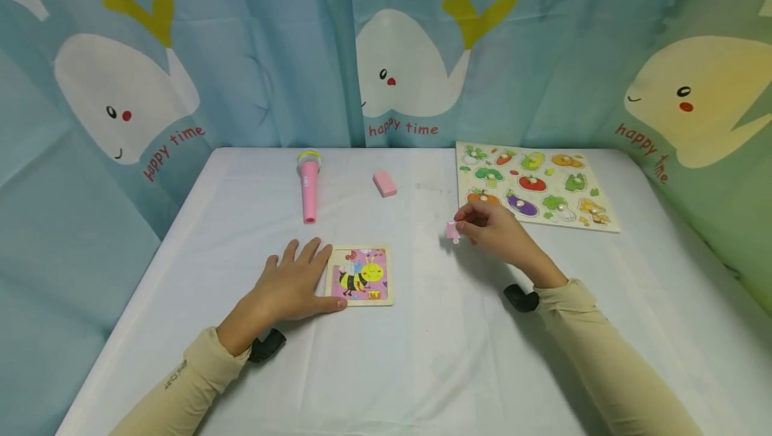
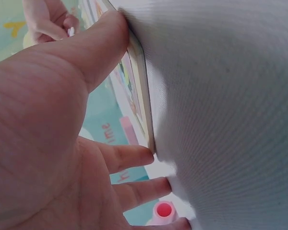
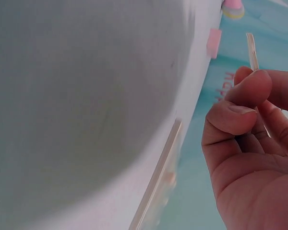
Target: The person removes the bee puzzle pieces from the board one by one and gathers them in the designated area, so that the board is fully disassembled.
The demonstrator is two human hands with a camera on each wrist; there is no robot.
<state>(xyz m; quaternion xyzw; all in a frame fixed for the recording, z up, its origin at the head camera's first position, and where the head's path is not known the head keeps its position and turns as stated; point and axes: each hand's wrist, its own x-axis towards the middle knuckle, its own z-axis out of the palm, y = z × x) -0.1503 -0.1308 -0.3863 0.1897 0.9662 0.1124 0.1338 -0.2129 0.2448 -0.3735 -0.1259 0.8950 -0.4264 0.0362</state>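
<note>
A small square jigsaw puzzle [image 1: 362, 307] with a bee picture and a pale wooden frame lies on the white-covered table. My left hand [image 1: 293, 283] rests at its left side with fingers spread. Its thumb lies on the near edge of the frame and the index fingertip touches the far left corner; the left wrist view shows both at the frame's rim [image 2: 146, 103]. Above the table to the right, my right hand [image 1: 497, 235] pinches a pink puzzle piece [image 1: 452, 231] between thumb and fingertips. In the right wrist view the puzzle piece [image 3: 252, 50] appears edge-on, thin and pale.
A pink toy microphone [image 1: 309, 188] lies at the back left, with a pink block [image 1: 384, 183] to its right. At the back right is a vegetable peg board [image 1: 543, 193], its near edge partly behind my right hand. Whale-printed curtains [image 1: 289, 54] border the table.
</note>
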